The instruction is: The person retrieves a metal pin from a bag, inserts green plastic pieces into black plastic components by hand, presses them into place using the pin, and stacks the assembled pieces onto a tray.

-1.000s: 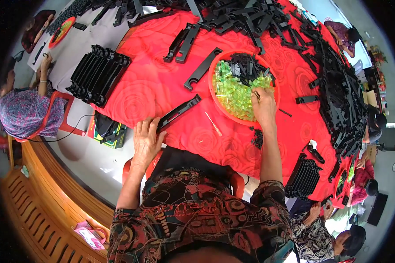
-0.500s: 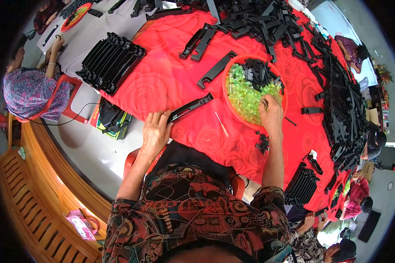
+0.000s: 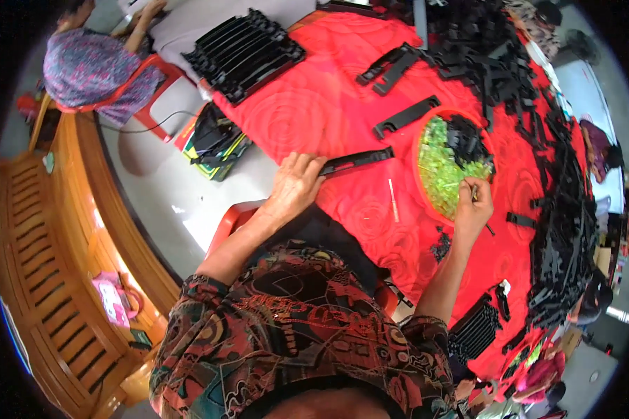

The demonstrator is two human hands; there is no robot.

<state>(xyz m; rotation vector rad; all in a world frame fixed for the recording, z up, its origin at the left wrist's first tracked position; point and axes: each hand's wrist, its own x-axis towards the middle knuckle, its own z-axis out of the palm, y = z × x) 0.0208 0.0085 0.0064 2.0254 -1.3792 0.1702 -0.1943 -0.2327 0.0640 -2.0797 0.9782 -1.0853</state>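
My left hand [image 3: 297,185] is closed over the near end of a long black plastic part [image 3: 360,160], which lies at the table's front edge and points away to the right. My right hand [image 3: 475,206] is at the near right side of an orange-red bowl [image 3: 418,157]. Its thumb and fingers are pinched on a small dark piece, too small to name. Translucent yellow-green pieces [image 3: 437,178] fill much of the bowl, with small black pieces [image 3: 466,140] heaped at its far side. A thin tool with a pale handle [image 3: 394,206] lies between the hands.
Black parts [image 3: 566,230] are piled along the right and far side of the red tablecloth [image 3: 286,126]. Neat rows of black parts [image 3: 244,52] stand at the far left; another stack [image 3: 476,328] is near right. A person [image 3: 101,73] sits at left by a wooden bench [image 3: 49,279].
The whole view has swung, so table and bowl appear farther right. My left hand still holds the long part; my right hand has drawn back slightly toward the bowl's near rim, still pinched.
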